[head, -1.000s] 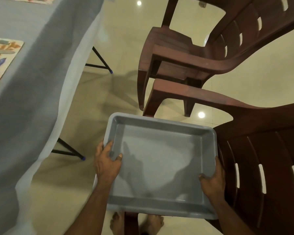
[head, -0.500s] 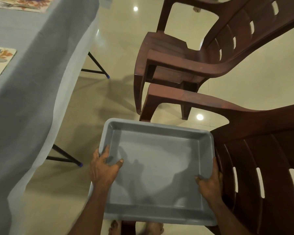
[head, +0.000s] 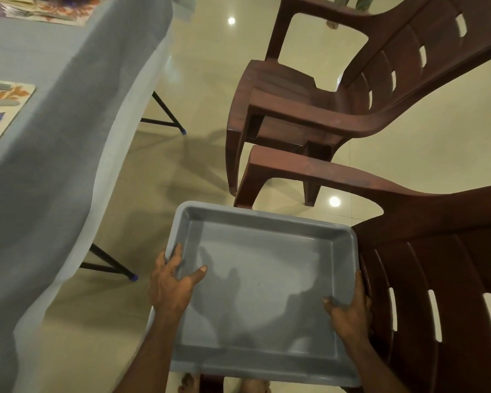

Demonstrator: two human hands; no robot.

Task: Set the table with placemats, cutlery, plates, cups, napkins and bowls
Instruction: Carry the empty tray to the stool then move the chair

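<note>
An empty grey plastic tray (head: 267,222) is held in front of me, above the floor and against the near brown chair. My left hand (head: 172,282) grips its left rim, thumb inside the tray. My right hand (head: 349,313) grips the right rim, thumb over the edge. At the left stands the table under a grey cloth (head: 54,137). A floral placemat (head: 3,109) lies on it with grey cutlery handles on top. A second placemat (head: 48,9) with cutlery shows at the top left corner.
Two brown plastic armchairs stand to the right, one near (head: 437,251) and one farther (head: 338,109). Black folding table legs (head: 165,114) with blue feet stick out under the cloth. Glossy cream floor tiles lie between table and chairs. My bare feet show under the tray.
The tray and both hands have stayed together while my view shifted a little; the table now shows more at the left. Both grips are unchanged.
</note>
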